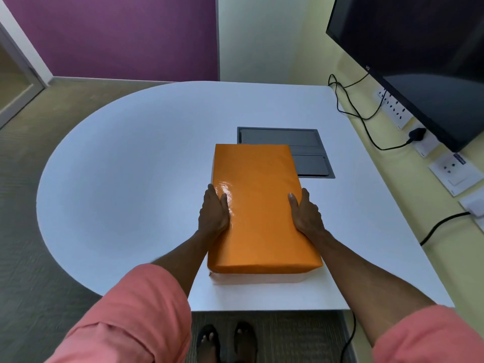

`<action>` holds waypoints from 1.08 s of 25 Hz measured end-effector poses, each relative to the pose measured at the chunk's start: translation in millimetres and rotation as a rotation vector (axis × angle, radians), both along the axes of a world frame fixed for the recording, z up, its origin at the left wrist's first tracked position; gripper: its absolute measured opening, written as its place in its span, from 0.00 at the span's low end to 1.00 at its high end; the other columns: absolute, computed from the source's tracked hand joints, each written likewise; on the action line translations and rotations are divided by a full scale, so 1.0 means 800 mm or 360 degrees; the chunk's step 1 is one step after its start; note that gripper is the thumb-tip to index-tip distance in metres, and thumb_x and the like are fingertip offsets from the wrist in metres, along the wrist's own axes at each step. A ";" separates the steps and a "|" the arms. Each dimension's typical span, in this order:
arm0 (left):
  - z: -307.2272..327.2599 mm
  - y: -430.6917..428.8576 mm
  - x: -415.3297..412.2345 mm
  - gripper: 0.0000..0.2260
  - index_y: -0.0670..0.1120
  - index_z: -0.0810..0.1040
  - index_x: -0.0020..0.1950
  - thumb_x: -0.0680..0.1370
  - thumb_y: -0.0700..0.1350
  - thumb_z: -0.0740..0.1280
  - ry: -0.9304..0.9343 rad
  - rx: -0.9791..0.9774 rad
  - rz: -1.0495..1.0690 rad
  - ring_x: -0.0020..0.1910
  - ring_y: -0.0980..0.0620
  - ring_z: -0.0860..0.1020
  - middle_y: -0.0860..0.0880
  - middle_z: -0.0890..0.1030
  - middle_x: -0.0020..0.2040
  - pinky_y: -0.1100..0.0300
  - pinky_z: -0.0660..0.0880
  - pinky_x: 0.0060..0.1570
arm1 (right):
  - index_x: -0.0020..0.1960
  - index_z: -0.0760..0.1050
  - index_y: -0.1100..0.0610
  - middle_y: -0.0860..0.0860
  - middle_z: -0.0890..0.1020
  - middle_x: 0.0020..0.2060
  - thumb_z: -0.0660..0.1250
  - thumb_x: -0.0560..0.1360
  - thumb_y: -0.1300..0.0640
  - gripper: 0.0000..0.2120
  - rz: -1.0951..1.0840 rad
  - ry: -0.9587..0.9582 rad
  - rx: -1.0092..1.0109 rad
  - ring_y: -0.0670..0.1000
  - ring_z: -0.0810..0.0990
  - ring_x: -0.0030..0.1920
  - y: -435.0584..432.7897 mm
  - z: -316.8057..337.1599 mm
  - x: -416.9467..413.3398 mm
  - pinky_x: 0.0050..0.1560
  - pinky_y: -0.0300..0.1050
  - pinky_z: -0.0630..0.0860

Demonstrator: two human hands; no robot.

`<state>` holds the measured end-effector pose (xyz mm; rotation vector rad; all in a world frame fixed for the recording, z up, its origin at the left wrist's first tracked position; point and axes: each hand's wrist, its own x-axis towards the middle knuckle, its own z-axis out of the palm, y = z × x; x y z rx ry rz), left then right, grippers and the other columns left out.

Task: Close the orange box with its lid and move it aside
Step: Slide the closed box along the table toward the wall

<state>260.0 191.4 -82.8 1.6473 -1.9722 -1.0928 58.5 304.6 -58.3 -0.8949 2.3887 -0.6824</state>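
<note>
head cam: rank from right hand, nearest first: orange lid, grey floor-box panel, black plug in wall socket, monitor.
From the right hand:
1. orange lid, held, at its left.
2. grey panel, just beyond, in the table.
3. black plug, far right wall.
4. monitor, upper right, farthest.

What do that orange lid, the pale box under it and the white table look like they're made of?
The orange lid looks like cardboard wrapped in glossy paper or film: bright glare near the left hand and fine wrinkles. The pale box beneath seems plain matte card, though little shows. The white table looks like smooth laminate with a soft, even sheen.
</note>
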 end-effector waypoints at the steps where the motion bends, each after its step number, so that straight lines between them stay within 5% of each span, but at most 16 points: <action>1: -0.001 0.002 0.000 0.28 0.46 0.53 0.78 0.82 0.56 0.53 0.0001 -0.0009 0.0009 0.74 0.40 0.66 0.44 0.62 0.78 0.42 0.64 0.72 | 0.75 0.52 0.54 0.62 0.71 0.69 0.49 0.79 0.39 0.30 0.0005 0.0007 -0.0011 0.65 0.73 0.65 0.000 -0.003 0.000 0.64 0.62 0.70; 11: -0.014 0.005 0.003 0.27 0.48 0.55 0.77 0.81 0.58 0.53 0.0000 -0.0079 0.0002 0.73 0.41 0.68 0.45 0.64 0.77 0.40 0.67 0.70 | 0.73 0.55 0.55 0.61 0.73 0.66 0.49 0.80 0.40 0.28 -0.0019 0.0169 0.0053 0.65 0.75 0.62 -0.006 -0.021 0.004 0.62 0.62 0.71; 16: 0.004 -0.007 -0.003 0.24 0.42 0.62 0.71 0.80 0.53 0.58 -0.0233 -0.0273 -0.0012 0.64 0.40 0.75 0.41 0.71 0.69 0.45 0.72 0.61 | 0.76 0.50 0.57 0.58 0.58 0.76 0.51 0.79 0.39 0.33 0.0128 0.0324 0.0112 0.62 0.62 0.74 -0.010 -0.010 -0.008 0.66 0.64 0.66; 18: 0.012 -0.024 -0.007 0.28 0.41 0.59 0.74 0.79 0.54 0.59 -0.0263 -0.0355 -0.0090 0.69 0.40 0.70 0.41 0.67 0.72 0.44 0.69 0.66 | 0.78 0.46 0.56 0.56 0.51 0.79 0.52 0.77 0.37 0.37 0.0253 0.0364 0.0103 0.59 0.54 0.77 -0.024 0.001 -0.019 0.70 0.63 0.62; 22: 0.008 -0.047 -0.019 0.36 0.42 0.43 0.79 0.80 0.61 0.51 -0.0489 -0.0275 -0.0433 0.80 0.44 0.46 0.43 0.45 0.81 0.43 0.46 0.76 | 0.78 0.40 0.55 0.52 0.43 0.79 0.50 0.76 0.34 0.40 0.0518 0.0336 0.0245 0.55 0.44 0.79 -0.065 0.012 -0.028 0.75 0.62 0.55; 27: 0.000 -0.046 -0.022 0.36 0.45 0.44 0.80 0.79 0.64 0.49 -0.0568 -0.0349 -0.0410 0.80 0.47 0.46 0.46 0.45 0.81 0.45 0.45 0.76 | 0.78 0.41 0.55 0.52 0.42 0.79 0.52 0.75 0.33 0.42 0.0558 0.0390 0.0346 0.56 0.43 0.79 -0.077 0.000 -0.028 0.74 0.62 0.57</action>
